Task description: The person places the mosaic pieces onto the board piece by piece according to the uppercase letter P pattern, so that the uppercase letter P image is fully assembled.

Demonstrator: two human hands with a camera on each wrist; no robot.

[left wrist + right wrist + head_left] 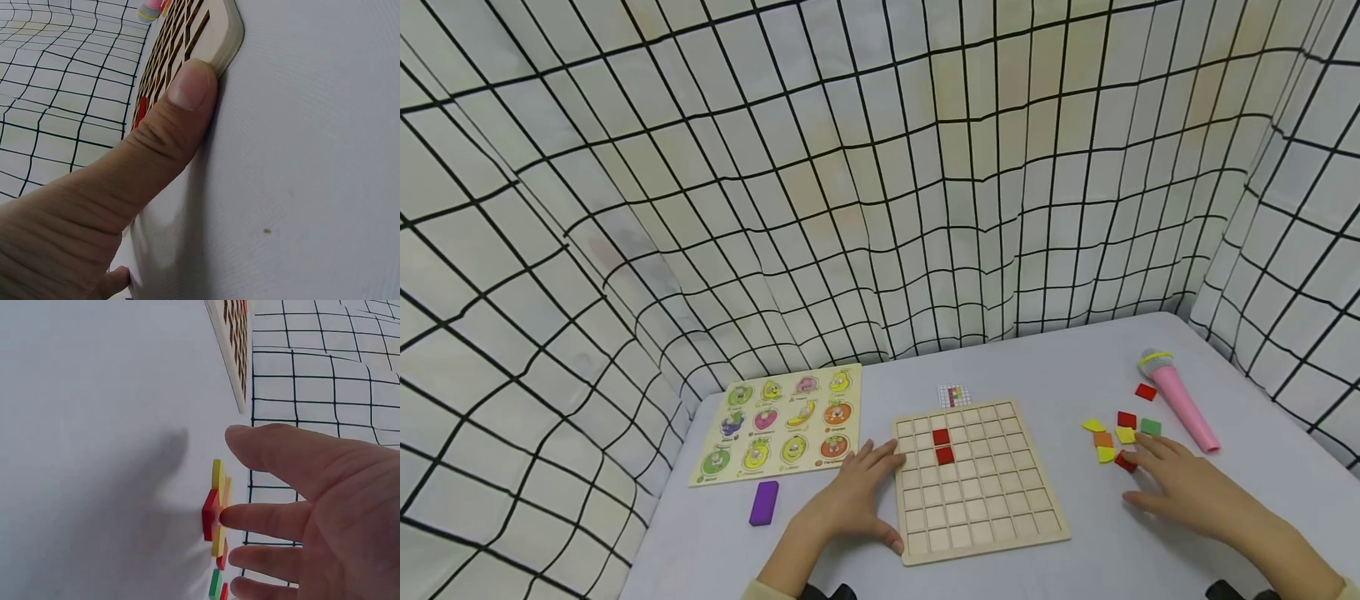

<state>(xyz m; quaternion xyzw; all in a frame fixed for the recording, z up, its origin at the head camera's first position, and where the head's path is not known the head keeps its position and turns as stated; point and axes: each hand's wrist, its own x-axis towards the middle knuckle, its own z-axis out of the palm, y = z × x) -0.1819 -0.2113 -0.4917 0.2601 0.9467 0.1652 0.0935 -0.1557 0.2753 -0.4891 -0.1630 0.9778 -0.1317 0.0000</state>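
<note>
A square wooden grid board [974, 488] lies on the white table, with two red square tiles [944, 456] in neighbouring cells of one column. My left hand [852, 497] rests at its left edge, fingers spread; the thumb [190, 87] touches the rim near the front corner. On the right, my right hand [1183, 486] reaches palm down over a loose group of tiles. Its index fingertip is right at a red tile [211, 515], and the thumb stands apart. Around that tile lie yellow tiles [1106, 455], an orange tile [1102, 440], a green tile [1151, 427] and other red tiles [1127, 419].
A pink toy microphone [1186, 410] lies behind the loose tiles. Behind the grid board is a small pattern card [954, 396]. To the left are a fruit picture board [818, 430] and a purple block [764, 503]. White sheeting with black netting [880, 208] surrounds the table.
</note>
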